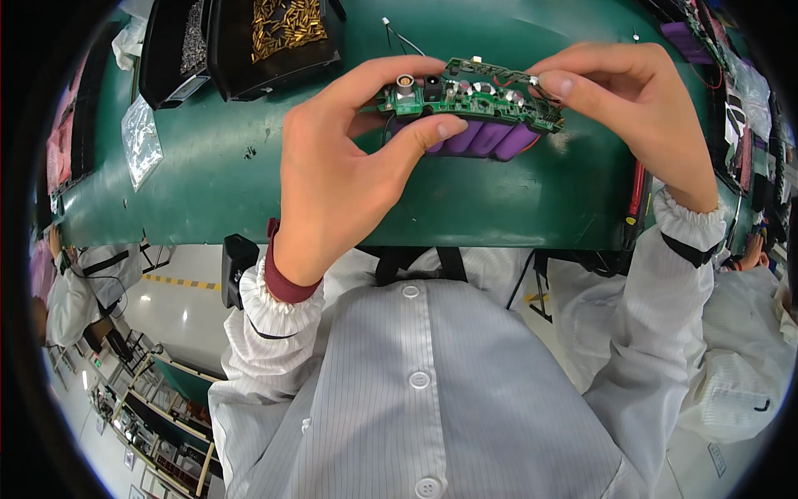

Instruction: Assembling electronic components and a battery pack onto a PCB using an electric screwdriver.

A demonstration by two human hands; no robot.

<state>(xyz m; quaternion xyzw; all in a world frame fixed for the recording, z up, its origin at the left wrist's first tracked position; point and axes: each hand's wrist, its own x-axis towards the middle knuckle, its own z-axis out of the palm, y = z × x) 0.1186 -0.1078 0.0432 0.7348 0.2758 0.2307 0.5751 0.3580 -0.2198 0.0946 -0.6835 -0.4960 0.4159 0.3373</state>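
Above the green table, my left hand (353, 158) grips a circuit board assembly (474, 104) by its left end, thumb in front and fingers behind. Purple cylindrical battery cells (486, 140) sit under the green board. A round metal connector (405, 83) and a black socket (432, 87) rise from its left part. My right hand (628, 96) pinches the right end of a narrow second board (490, 69), which stands over the far edge of the assembly. A bit of red wire shows between the two boards. The right fingertips partly hide the connector there.
Black bins at the far left hold brass standoffs (287, 29) and small silver parts (193, 41). A clear plastic bag (141, 141) lies on the green table (216, 191). A red-and-black tool (637, 195) rests near the right front edge. Another purple battery pack (688, 41) is at far right.
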